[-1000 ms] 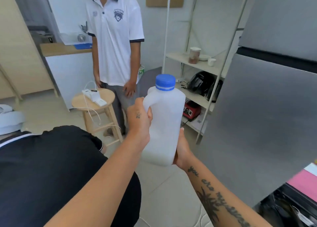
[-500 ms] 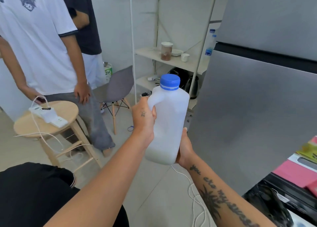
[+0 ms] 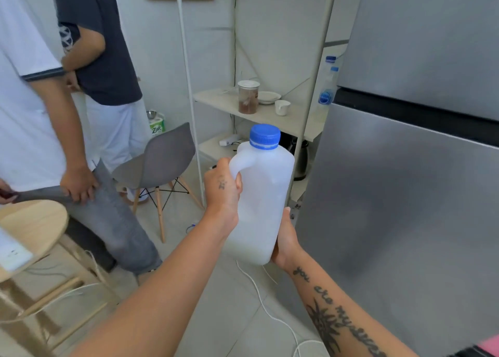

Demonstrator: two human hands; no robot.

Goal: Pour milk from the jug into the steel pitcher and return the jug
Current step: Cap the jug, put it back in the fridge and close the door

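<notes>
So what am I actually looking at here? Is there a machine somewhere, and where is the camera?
There is no machine in this picture. A person wears a wide-angle camera on the head, so you look forward and down along their own two bare arms.

The left hand has its grip around the handle of a white plastic milk jug, and the right hand supports the jug near its bottom. The jug is upright, its blue cap is on, and a little milk shows at the bottom.

On the right stands a steel fridge with its doors closed. Behind the jug is a shelf unit with a jar, a dish and a small cup. Two other people stand on the left beside a grey chair and a wooden stool.
</notes>
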